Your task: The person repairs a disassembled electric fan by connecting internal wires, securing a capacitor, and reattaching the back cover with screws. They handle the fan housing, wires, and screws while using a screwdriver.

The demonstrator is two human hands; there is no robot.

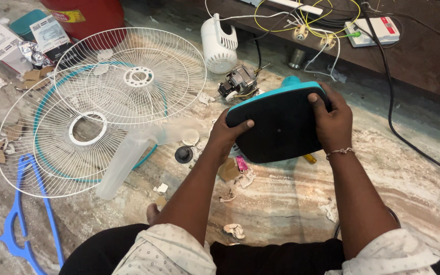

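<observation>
I hold a fan base [283, 125], teal on top with a black underside turned toward me, tilted up above the floor. My left hand [227, 133] grips its left edge with the thumb on the black face. My right hand [332, 119] grips its right edge, a thin bracelet on that wrist. Just beyond the base lies a bare fan motor [239, 84] next to a white motor housing [219, 43].
Two white wire fan guards [128, 76] [52, 147] overlap on the marble floor at left, with translucent fan blades [128, 158] and a black knob [183, 154]. A blue hanger [19, 219] lies at lower left. A power strip [375, 30] and cables sit on a low wooden ledge.
</observation>
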